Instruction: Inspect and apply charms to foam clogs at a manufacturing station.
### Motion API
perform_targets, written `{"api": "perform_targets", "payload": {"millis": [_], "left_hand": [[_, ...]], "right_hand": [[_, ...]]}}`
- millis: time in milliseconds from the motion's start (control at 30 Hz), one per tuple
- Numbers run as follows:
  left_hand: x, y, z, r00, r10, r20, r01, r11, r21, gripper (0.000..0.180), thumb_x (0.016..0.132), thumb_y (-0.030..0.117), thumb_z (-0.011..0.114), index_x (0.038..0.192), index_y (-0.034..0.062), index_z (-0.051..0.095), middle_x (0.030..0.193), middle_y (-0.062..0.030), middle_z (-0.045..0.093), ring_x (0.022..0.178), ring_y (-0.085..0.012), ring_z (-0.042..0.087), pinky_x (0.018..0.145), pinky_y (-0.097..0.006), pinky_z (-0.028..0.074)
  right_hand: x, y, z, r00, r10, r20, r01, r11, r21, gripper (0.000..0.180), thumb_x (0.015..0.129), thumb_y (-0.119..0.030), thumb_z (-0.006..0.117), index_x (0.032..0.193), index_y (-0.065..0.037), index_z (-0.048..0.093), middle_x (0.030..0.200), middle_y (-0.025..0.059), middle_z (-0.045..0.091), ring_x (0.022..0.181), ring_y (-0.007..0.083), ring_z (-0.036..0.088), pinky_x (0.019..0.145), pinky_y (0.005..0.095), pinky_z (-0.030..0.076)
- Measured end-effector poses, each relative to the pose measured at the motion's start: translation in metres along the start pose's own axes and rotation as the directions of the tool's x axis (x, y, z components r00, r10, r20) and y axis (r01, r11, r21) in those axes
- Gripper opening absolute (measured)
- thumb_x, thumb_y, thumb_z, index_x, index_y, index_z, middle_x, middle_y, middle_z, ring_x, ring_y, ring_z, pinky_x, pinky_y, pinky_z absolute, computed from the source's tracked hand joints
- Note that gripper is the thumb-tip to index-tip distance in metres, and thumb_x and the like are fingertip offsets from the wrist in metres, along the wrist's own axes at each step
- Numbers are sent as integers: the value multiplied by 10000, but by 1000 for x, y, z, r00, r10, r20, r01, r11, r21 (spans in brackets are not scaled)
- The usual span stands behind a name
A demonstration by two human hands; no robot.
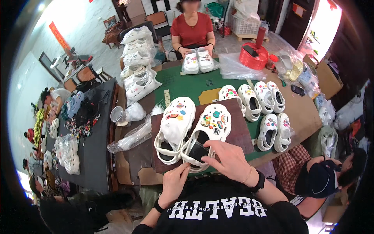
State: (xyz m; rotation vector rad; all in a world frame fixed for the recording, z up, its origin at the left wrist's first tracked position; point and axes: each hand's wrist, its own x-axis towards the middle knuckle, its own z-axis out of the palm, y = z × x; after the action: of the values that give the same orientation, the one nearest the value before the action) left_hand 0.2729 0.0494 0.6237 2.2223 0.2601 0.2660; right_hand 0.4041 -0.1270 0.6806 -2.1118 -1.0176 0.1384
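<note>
The person is leaning over a brown board (241, 134) lying on a green table mat (187, 87), and everything below is placed from that board. Two white clogs are sitting side by side on it, toes pointing away from the person. The right hand (230, 158) is resting over the heel end of the right clog (208, 132), fingers curled and partly closed, and it is pressing a dark flat thing (198, 151) into the shoe's opening; that may be a card or an insole, the view is too small to tell. The left hand (175, 183) is coming up at the near edge of the board, fingers bent, with its fingertips touching the clog's heel strap from below. The left clog (175, 124) is lying untouched just beside the right one, colourful charms showing on both toes.

Beyond the board's far right corner, more decorated white clogs (257, 97) are standing in pairs on the mat, and another pair (274, 130) is lying just to the right of the board. Left of the board, crumpled clear plastic bags (130, 138) are trailing across the table. At the far side of the table, straight across from the board, another person in a red shirt is holding a bagged pair of clogs (198, 60) with both hands. A red basket (253, 56) is standing beyond the board to the far right.
</note>
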Motion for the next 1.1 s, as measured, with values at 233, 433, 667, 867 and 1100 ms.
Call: {"api": "perform_targets", "payload": {"millis": [233, 433, 667, 867, 1100], "left_hand": [[0, 6, -2, 959, -217, 182, 251, 948, -197, 363, 955, 73, 533, 1315, 34, 565, 592, -45, 602, 522, -49, 470, 510, -239, 407], [19, 16, -4, 915, -209, 344, 335, 868, -366, 499, 973, 44, 461, 1461, 18, 361, 676, -38, 680, 509, -19, 440, 481, -192, 371], [33, 14, 13, 955, -217, 201, 284, 862, -419, 220, 979, 74, 490, 1126, -42, 607, 849, -95, 710, 507, -105, 607, 450, -219, 456], [33, 20, 11, 916, -222, 334, 389, 696, -603, 321, 999, 63, 432, 1313, -1, 411, 995, -142, 686, 561, -175, 658, 471, -251, 530], [31, 12, 18, 934, -226, 276, 355, 672, -650, 216, 1003, 91, 469, 1155, -46, 538, 970, -145, 670, 659, -195, 687, 576, -276, 570]], "right_hand": [[2, 31, 19, 993, -96, 68, 113, 940, -321, 85, 825, -145, 607, 896, -98, 614, 742, 89, 588, 686, 279, 647, 562, 382, 498], [35, 47, -2, 887, -302, 349, 390, 896, -214, 88, 779, -162, 600, 783, -88, 648, 669, 125, 608, 683, 317, 649, 595, 414, 495], [48, 57, -6, 896, -223, 384, 258, 965, -42, 152, 855, -221, 556, 844, -114, 663, 702, 136, 622, 688, 334, 629, 619, 433, 481], [37, 54, 1, 909, -194, 369, 293, 927, -235, 133, 877, -242, 548, 883, -160, 653, 677, 116, 613, 665, 328, 637, 572, 436, 487], [44, 55, -2, 860, -316, 399, 409, 897, -170, 134, 868, -229, 563, 806, -113, 587, 639, 102, 588, 648, 318, 627, 561, 442, 466]]}}
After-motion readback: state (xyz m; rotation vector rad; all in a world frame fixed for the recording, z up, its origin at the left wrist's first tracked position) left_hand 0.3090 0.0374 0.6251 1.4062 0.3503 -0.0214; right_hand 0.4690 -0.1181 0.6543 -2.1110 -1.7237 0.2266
